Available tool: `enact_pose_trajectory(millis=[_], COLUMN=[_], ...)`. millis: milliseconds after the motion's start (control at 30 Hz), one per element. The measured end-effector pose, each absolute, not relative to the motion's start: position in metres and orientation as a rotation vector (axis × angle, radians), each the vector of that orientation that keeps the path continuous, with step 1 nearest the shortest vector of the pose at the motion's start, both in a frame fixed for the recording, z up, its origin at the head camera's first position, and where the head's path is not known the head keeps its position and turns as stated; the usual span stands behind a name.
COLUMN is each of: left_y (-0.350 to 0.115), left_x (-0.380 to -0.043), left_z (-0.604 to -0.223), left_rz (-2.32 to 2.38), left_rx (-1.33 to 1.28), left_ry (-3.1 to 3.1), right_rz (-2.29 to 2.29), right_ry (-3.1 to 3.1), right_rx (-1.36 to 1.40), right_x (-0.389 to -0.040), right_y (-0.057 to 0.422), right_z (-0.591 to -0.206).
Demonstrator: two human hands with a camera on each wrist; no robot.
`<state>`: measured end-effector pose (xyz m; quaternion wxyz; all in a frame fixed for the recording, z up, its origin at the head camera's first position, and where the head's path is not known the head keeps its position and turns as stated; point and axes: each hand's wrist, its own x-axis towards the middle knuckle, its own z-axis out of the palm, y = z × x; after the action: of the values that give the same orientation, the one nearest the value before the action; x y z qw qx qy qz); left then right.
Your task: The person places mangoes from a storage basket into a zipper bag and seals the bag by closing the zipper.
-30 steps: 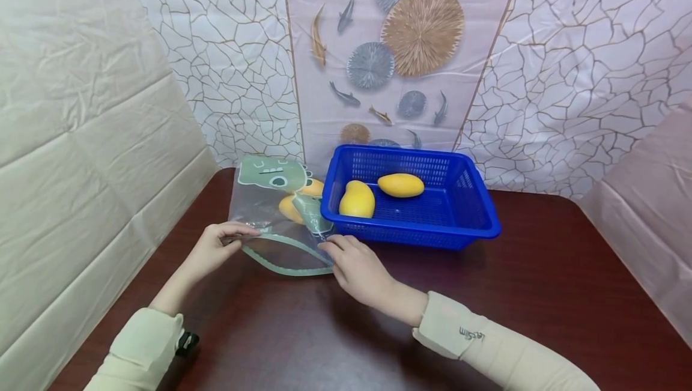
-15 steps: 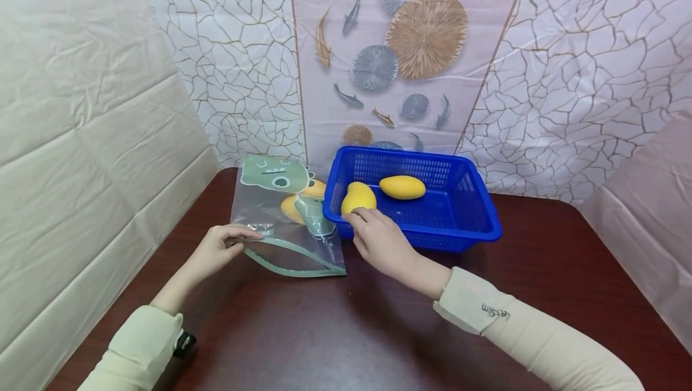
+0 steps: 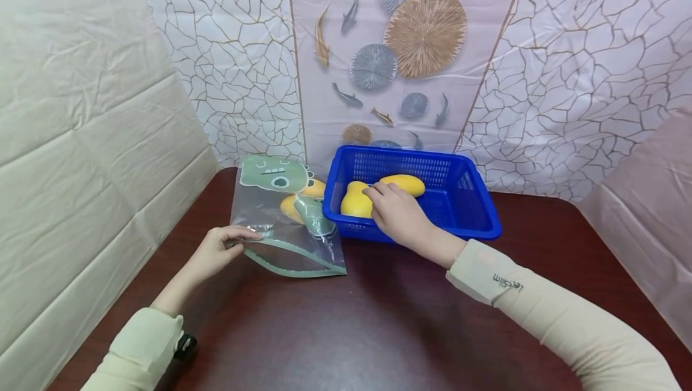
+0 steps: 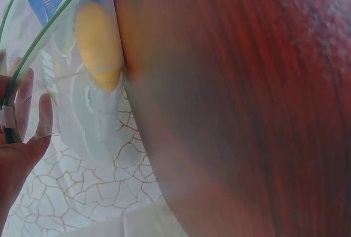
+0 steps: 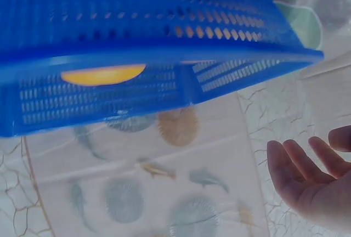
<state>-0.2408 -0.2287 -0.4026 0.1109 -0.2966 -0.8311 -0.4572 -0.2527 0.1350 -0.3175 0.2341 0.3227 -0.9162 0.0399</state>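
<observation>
My left hand (image 3: 215,251) pinches the near edge of a clear zip bag (image 3: 250,209) with green cartoon print. The bag lies on the table, its green-trimmed mouth parted toward me. Two yellow mangoes (image 3: 290,208) show through the plastic, and in the left wrist view one mango (image 4: 98,45) is plain. Over the front rim of a blue plastic basket (image 3: 482,190) reaches my right hand (image 3: 404,218), fingers loosely bent. Just beside its fingertips sits a mango (image 3: 354,201); another mango (image 3: 408,184) lies behind, partly covered by the hand. Contact cannot be made out.
The basket stands close against the bag's right side, and its front rim rises between the mangoes and me. A patterned cloth backdrop (image 3: 427,36) hangs behind the dark wooden table (image 3: 346,331). Pale cloth walls (image 3: 81,139) flank both sides.
My right hand has let go of the bag's right edge and moved right and up, over the basket rim to the mangoes. The left hand keeps its pinch on the bag.
</observation>
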Motion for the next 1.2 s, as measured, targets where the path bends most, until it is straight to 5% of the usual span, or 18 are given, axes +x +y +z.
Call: enact_pose_trajectory(millis=[833, 1200], left_y=[-0.227, -0.225], left_x=[-0.24, -0.243], left_z=[-0.403, -0.408], left_rz=[-1.381, -1.427], left_rx=[-0.855, -0.883], left_ry=[-2.455, -2.384], right_rz=[-0.047, -0.308], right_ry=[-2.824, -2.926], right_rx=[1.243, 0.997], right_x=[-0.347, -0.383], right_y=[0.186, 0.206], right_z=[-0.319, -0.323])
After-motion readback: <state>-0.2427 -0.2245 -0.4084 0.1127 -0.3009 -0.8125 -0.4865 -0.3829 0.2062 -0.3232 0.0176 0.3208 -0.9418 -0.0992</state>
